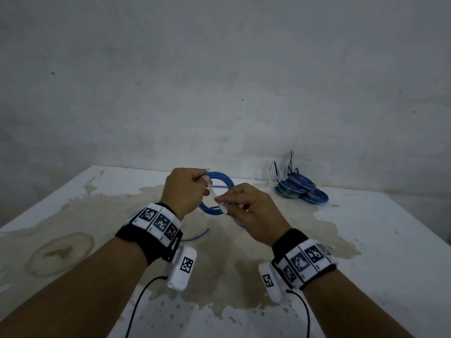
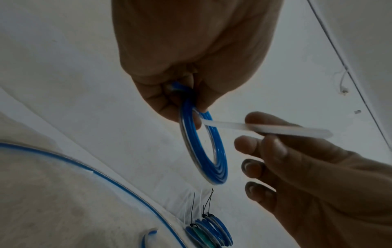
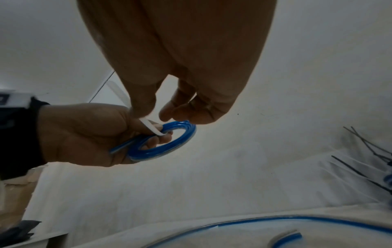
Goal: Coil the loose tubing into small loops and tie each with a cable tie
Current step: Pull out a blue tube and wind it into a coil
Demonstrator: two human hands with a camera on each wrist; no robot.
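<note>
Surface: a white table (image 1: 366, 240) with a wide tan stain across its middle and small specks near the front edge.
Room: a bare, scuffed grey-white wall (image 1: 219, 81) rises right behind the table.
Left hand (image 1: 185, 189): fingers curled round a blue coil of tubing (image 1: 219, 191), held up above the table.
Right hand (image 1: 253, 211): thumb and forefinger pinch a white cable tie (image 1: 218, 199) that runs to the coil.
Loose tubing (image 1: 195, 236): trails from the coil down onto the table.
Finished coils (image 1: 301, 190): a small heap at the back right, against the wall, with black tie tails sticking up.
</note>
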